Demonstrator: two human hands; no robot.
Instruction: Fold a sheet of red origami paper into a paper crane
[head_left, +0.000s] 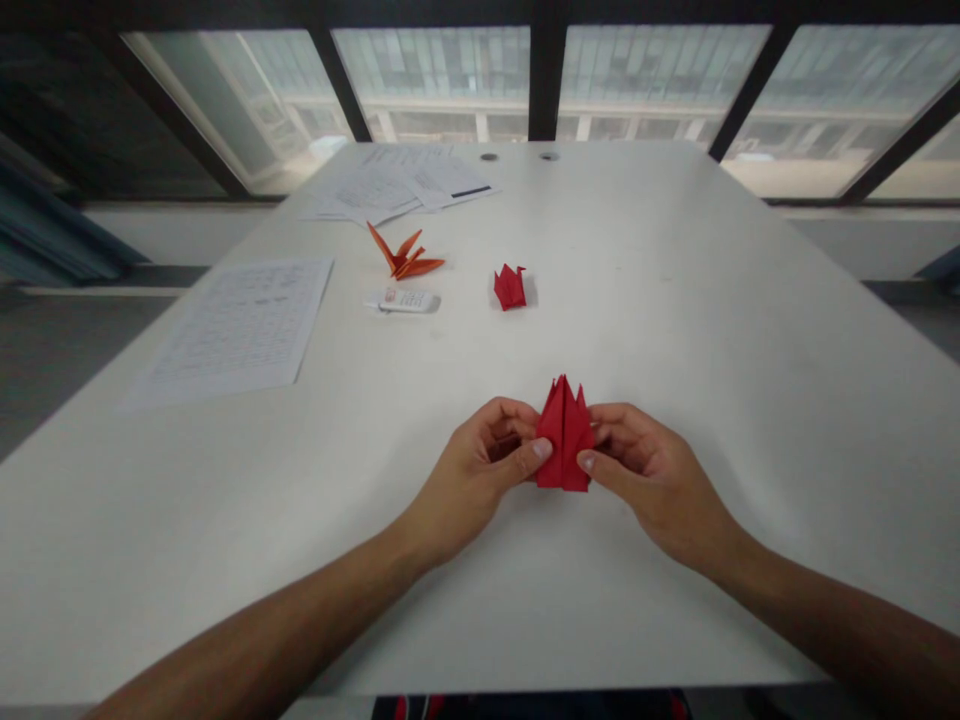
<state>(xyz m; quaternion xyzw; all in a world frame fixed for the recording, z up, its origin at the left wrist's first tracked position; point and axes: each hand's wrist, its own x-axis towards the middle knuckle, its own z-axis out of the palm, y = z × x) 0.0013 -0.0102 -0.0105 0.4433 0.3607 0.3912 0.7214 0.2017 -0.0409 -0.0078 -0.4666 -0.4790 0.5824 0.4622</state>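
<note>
A folded red origami paper is held upright over the near part of the white table, its pointed tips facing up and away. My left hand pinches its left edge, thumb on the front face and fingers behind. On the other edge, my right hand pinches it the same way. A vertical seam runs down the paper's middle. Beyond it stands a small red origami crane. An orange origami crane sits farther left, with a white tube lying just in front of it.
Printed sheets overlap at the table's far left, and another printed sheet lies along the left side. Two round holes pierce the white table near its far edge. Windows with dark frames stand behind it.
</note>
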